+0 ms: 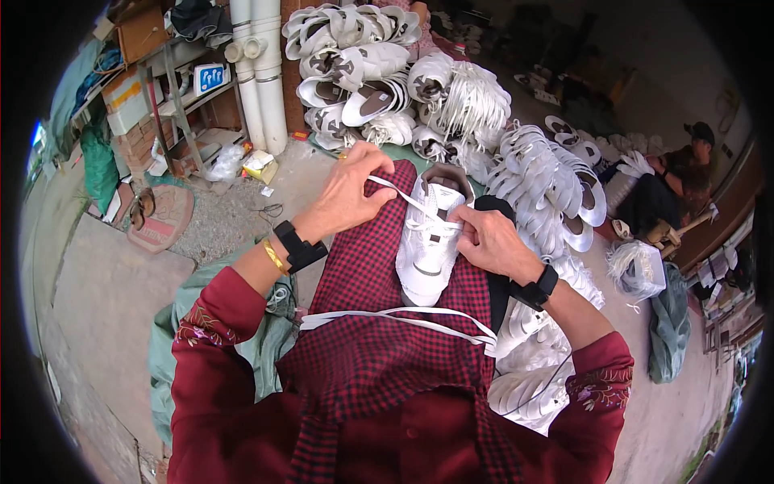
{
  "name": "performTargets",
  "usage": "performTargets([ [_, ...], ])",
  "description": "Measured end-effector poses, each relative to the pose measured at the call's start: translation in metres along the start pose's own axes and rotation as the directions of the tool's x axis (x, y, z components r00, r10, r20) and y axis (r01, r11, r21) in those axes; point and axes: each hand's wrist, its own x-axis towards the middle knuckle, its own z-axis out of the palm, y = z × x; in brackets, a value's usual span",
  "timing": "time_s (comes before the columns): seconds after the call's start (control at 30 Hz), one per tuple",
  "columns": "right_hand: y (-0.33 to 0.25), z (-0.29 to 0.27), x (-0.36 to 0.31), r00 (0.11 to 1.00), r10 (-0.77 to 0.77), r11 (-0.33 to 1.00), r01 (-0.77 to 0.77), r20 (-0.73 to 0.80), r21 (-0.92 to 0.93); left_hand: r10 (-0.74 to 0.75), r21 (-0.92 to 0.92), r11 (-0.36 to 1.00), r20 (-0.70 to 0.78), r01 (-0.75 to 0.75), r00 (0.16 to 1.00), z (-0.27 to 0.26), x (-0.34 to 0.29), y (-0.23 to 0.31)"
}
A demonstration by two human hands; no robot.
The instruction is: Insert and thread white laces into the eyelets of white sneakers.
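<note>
A white lace-up sneaker (pixel 423 270) is resting on the red-and-black checked apron (pixel 355 266), its toe pointing toward the wearer. Left of the sneaker's collar, the left hand (pixel 355 189) is pinching a white shoelace (pixel 409 199) between thumb and fingers, the lace running to the sneaker's eyelets. The right hand (pixel 490 242) is touching the sneaker's right side, fingers curling; whether they are clamping anything, I cannot tell. Loose white laces (pixel 403 312) are lying just below the sneaker's toe; stacked white shoe uppers (pixel 536 173) are standing beyond and right of the sneaker.
</note>
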Motion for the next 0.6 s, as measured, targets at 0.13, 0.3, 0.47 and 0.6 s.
performTargets([
  [0.13,0.000,-0.002,0.002,0.998,0.065,0.996,-0.067,0.022,0.065,0.080,0.137,0.986,0.111,-0.096,0.991,0.021,-0.019,0.039],
  [0.3,0.007,0.000,0.006,0.997,0.079,0.969,-0.082,0.024,0.232,0.043,0.193,0.978,0.165,-0.075,0.985,0.043,-0.012,0.056],
  [0.47,0.017,0.010,0.006,0.988,0.141,0.879,-0.151,0.055,0.453,0.186,0.241,0.942,0.202,-0.233,0.962,0.050,-0.011,0.055],
  [0.6,0.021,0.016,0.006,0.980,0.181,0.804,-0.195,0.082,0.561,0.095,0.123,0.985,0.218,-0.124,0.971,0.045,-0.008,0.062],
])
